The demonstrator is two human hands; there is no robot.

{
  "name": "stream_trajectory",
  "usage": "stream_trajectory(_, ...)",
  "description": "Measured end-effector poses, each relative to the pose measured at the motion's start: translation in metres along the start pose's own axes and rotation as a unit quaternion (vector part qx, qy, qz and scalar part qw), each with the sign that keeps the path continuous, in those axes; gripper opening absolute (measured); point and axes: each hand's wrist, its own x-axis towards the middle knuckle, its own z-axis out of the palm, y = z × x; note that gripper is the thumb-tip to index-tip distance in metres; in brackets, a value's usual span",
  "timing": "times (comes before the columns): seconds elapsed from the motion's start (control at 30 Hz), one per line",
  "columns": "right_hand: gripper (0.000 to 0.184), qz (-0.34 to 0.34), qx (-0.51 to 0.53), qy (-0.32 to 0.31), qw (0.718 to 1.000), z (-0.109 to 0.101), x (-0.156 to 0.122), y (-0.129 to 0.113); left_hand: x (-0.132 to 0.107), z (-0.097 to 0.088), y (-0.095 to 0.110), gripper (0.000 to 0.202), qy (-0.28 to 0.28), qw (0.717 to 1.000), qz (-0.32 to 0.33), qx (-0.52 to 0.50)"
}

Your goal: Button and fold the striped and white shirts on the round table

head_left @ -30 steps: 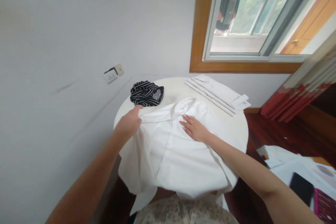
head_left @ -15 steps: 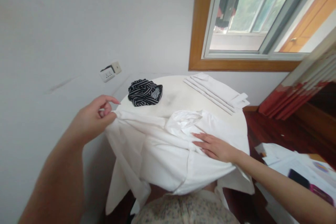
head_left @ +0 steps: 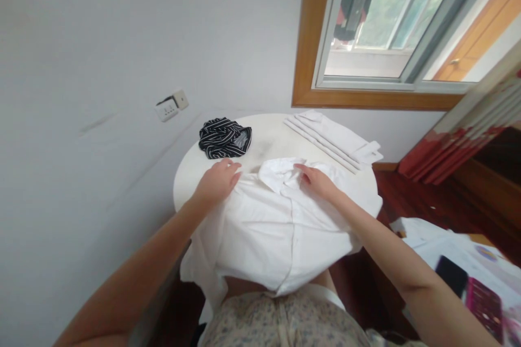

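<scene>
A white button-up shirt [head_left: 260, 233] lies front side up over the near half of the round table, its hem hanging off the edge towards me. Its collar [head_left: 274, 176] points away from me. My left hand [head_left: 220, 181] is closed on the shirt's left shoulder, thumb and fingers drawn together. At the right side of the collar, my right hand [head_left: 319, 180] pinches the fabric; the fingertips are partly lost against the white cloth.
A bunched black-and-white striped cloth [head_left: 225, 138] lies on the white table [head_left: 185, 173] at the far left. Folded white garments [head_left: 334, 138] sit at the far right. Beyond the table is a wall with a socket [head_left: 166, 110]. Papers and a phone [head_left: 451, 276] lie lower right.
My left hand has come inward from the outstretched sleeve to the shirt's shoulder. My right hand has moved up from lying flat on the chest to the collar. The sleeve has dropped.
</scene>
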Motion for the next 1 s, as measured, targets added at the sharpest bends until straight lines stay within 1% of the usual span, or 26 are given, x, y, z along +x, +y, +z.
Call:
stream_trajectory(0.07, 0.037, 0.031, -0.008, 0.042, 0.999, 0.001, 0.013, 0.001, -0.004, -0.001, 0.014, 0.040, -0.027, 0.999, -0.003, 0.029)
stream_trajectory(0.1, 0.032, 0.032, -0.003, 0.072, 0.997, -0.002, 0.019, 0.001, -0.005, -0.001, 0.017, 0.039, -0.044, 0.998, -0.013, 0.043)
stream_trajectory(0.17, 0.025, 0.017, 0.023, 0.152, 0.988, -0.012, 0.029, -0.002, -0.007, -0.002, 0.017, 0.036, -0.074, 0.995, -0.045, 0.041)
stream_trajectory(0.23, 0.022, -0.001, 0.056, 0.234, 0.971, -0.027, 0.037, -0.008, -0.007, -0.010, 0.010, 0.035, -0.085, 0.993, -0.082, -0.007)
stream_trajectory(0.3, 0.020, -0.005, 0.084, 0.294, 0.952, -0.045, 0.041, -0.019, -0.005, -0.028, 0.002, 0.035, -0.061, 0.988, -0.104, -0.094)
stream_trajectory(0.4, 0.017, 0.007, 0.109, 0.363, 0.925, -0.070, 0.042, -0.038, -0.002, -0.069, -0.009, 0.038, -0.002, 0.965, -0.092, -0.246)
stream_trajectory(0.47, 0.017, 0.009, 0.111, 0.398, 0.911, -0.079, 0.042, -0.049, 0.003, -0.096, -0.019, 0.041, -0.002, 0.945, -0.072, -0.320)
stream_trajectory(0.5, 0.017, 0.008, 0.109, 0.408, 0.906, -0.081, 0.042, -0.053, 0.007, -0.105, -0.025, 0.042, -0.013, 0.940, -0.066, -0.335)
stream_trajectory(0.53, 0.018, 0.006, 0.109, 0.409, 0.906, -0.080, 0.044, -0.056, 0.012, -0.111, -0.031, 0.043, -0.025, 0.940, -0.061, -0.333)
stream_trajectory(0.57, 0.020, 0.006, 0.110, 0.400, 0.910, -0.076, 0.047, -0.057, 0.019, -0.112, -0.039, 0.043, -0.033, 0.947, -0.057, -0.314)
stream_trajectory(0.6, 0.022, 0.009, 0.111, 0.380, 0.918, -0.069, 0.051, -0.056, 0.026, -0.109, -0.045, 0.042, -0.034, 0.958, -0.058, -0.279)
stream_trajectory(0.63, 0.024, 0.019, 0.110, 0.352, 0.929, -0.060, 0.055, -0.054, 0.033, -0.101, -0.051, 0.040, -0.030, 0.970, -0.062, -0.232)
stream_trajectory(0.7, 0.027, 0.053, 0.093, 0.274, 0.956, -0.035, 0.066, -0.048, 0.047, -0.076, -0.056, 0.036, -0.008, 0.990, -0.073, -0.119)
stream_trajectory(0.73, 0.029, 0.074, 0.077, 0.227, 0.968, -0.020, 0.071, -0.044, 0.053, -0.061, -0.053, 0.037, 0.005, 0.995, -0.075, -0.063)
stream_trajectory(0.8, 0.031, 0.106, 0.043, 0.130, 0.985, 0.008, 0.078, -0.039, 0.060, -0.030, -0.040, 0.039, 0.025, 0.998, -0.053, 0.024)
stream_trajectory(0.83, 0.032, 0.115, 0.024, 0.094, 0.989, 0.021, 0.080, -0.037, 0.064, -0.015, -0.030, 0.040, 0.030, 0.998, -0.037, 0.041)
stream_trajectory(0.87, 0.033, 0.120, 0.007, 0.071, 0.990, 0.031, 0.082, -0.036, 0.067, -0.003, -0.018, 0.039, 0.030, 0.999, -0.023, 0.038)
stream_trajectory(0.93, 0.036, 0.122, -0.027, 0.065, 0.990, 0.044, 0.082, -0.037, 0.078, 0.017, 0.008, 0.034, 0.015, 1.000, 0.006, -0.006)
stream_trajectory(1.0, 0.041, 0.105, -0.052, 0.070, 0.991, 0.048, 0.081, -0.039, 0.092, 0.033, 0.030, 0.032, -0.007, 0.998, 0.029, -0.062)
